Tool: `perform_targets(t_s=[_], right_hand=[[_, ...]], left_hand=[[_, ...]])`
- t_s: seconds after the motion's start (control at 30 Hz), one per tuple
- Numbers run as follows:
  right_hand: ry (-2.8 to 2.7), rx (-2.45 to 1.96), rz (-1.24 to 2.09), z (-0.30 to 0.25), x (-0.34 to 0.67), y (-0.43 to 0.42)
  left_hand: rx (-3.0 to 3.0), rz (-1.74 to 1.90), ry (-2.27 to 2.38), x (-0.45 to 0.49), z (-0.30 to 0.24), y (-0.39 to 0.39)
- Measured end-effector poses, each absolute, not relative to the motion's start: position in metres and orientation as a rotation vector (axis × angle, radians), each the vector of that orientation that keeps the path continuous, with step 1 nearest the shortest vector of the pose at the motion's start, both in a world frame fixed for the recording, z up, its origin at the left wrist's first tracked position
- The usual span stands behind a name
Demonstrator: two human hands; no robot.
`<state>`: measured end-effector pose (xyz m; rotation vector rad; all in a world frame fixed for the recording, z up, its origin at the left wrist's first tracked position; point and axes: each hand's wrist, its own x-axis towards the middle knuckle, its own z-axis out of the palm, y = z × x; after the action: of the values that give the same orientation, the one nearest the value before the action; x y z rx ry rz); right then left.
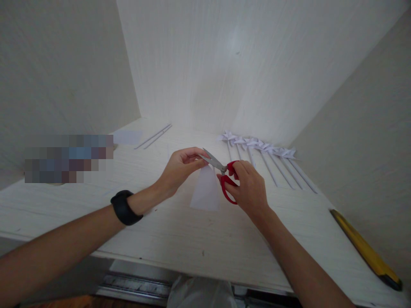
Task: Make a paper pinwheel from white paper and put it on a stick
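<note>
While my left hand pinches paper, my right hand holds scissors

As the paper hangs from my left thumb and fingertips, narrow end up, my right hand curls around the red handles, the blades slightly parted beside my left fingertips. I cannot tell whether they touch the paper. Both are over the middle of the worktop. Paper pinwheels lie in a row back right, thin sticks back left, a yellow cutter far right.
</note>
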<state>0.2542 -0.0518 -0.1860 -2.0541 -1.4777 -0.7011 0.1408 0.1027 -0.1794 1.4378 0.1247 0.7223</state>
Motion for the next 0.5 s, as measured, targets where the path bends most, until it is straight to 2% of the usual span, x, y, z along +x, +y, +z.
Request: perform_targets(t_s=[0.5], right_hand=[[-1.468,-2.056,-0.675,-0.1859,0.2526,-0.0517]], left_hand=[[1.457,0.771,0.074,0.1381,-0.1717,0.0995]])
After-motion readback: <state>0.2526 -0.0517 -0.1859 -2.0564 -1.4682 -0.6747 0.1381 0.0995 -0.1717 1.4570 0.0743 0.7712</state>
